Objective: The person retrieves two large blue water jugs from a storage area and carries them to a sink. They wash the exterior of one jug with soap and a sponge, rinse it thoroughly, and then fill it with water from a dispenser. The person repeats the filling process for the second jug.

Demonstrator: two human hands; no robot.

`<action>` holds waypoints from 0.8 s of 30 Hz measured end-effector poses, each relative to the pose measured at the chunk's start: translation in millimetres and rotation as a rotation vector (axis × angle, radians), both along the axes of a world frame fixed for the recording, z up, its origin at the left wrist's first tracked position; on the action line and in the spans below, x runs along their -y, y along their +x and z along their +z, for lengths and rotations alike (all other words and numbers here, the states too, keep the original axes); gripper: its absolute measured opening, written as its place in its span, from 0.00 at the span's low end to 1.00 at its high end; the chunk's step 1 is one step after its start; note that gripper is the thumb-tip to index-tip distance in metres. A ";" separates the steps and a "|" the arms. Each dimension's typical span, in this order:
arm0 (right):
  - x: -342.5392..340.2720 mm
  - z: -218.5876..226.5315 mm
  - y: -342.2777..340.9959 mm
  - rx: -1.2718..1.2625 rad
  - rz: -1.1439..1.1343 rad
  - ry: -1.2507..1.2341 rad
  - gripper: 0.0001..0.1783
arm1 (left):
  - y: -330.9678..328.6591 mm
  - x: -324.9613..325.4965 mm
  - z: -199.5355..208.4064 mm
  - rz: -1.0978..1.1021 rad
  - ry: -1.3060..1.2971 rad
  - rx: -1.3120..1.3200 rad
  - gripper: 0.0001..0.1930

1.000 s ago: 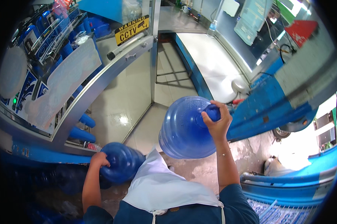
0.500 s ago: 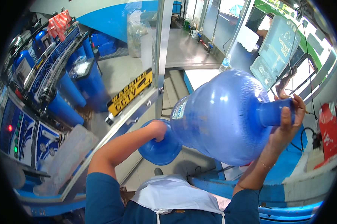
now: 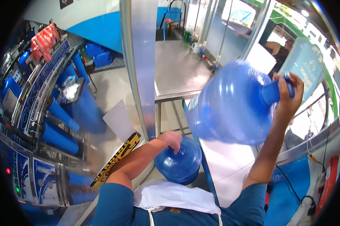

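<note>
A large blue water jug (image 3: pixel 228 103) hangs tilted in front of me on the right, its neck pointing right and slightly up. My right hand (image 3: pixel 290 92) is closed round that neck, thumb and fingers wrapped over it. Lower and to the left, a second blue water jug (image 3: pixel 179 162) is seen from above. My left hand (image 3: pixel 172 141) grips it at the top; the fingers hide most of its neck. Between the two jugs' bodies the first one overlaps the view of the glass doorway's far side.
A metal-topped counter (image 3: pixel 181 71) stands ahead, beyond an upright door frame (image 3: pixel 140 64). A yellow-black warning sign (image 3: pixel 117 158) is on the door at left. Filter tanks and a control panel (image 3: pixel 30 177) line the left. A white surface (image 3: pixel 226 165) lies at right, beside a blue panel (image 3: pixel 288 184).
The view has shifted forward through the doorway, toward the metal counter. Both jugs have come along, still in my hands; the right one is held higher in the picture.
</note>
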State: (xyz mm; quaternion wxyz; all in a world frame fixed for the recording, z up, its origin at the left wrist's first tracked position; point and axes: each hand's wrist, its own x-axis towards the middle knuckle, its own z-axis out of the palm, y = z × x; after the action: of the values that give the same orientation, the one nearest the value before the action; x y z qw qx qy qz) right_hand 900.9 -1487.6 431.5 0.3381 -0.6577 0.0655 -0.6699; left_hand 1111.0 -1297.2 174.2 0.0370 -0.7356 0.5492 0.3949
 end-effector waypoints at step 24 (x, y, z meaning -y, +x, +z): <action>133.5 -36.7 484.3 -0.022 -0.173 -0.115 0.19 | 397.0 -200.3 23.7 0.689 -0.434 0.342 0.28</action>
State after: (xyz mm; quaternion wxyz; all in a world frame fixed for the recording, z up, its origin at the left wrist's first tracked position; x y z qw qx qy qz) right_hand 1385.2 -1621.1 394.8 0.2397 -0.6754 0.0872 -0.6919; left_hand 1508.0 -1096.8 197.8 -0.1617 -0.9213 0.3280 0.1323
